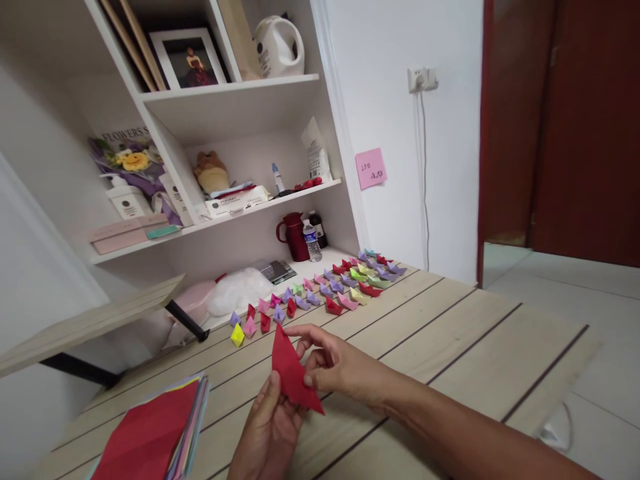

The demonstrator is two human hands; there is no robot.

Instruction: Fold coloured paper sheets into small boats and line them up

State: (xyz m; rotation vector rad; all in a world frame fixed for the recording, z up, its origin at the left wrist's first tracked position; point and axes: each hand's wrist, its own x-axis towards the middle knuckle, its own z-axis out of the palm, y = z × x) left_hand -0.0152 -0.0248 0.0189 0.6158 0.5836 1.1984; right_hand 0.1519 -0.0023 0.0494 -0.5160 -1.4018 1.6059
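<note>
Both hands hold a folded red paper [290,373], shaped like a narrow pointed triangle, above the wooden table [450,347]. My left hand [267,430] grips it from below with the thumb on its face. My right hand [335,367] pinches its right edge with curled fingers. A stack of coloured paper sheets [150,433], red on top, lies at the near left. Beyond the hands, several small folded paper boats [325,290] in red, pink, purple, green and yellow stand in rows across the table.
White shelves [230,93] rise at the back with a framed photo, a white jug [277,47], a red kettle [295,237], bottles and boxes. A pink note [371,168] sticks to the wall. A dark red door [575,120] and tiled floor lie to the right.
</note>
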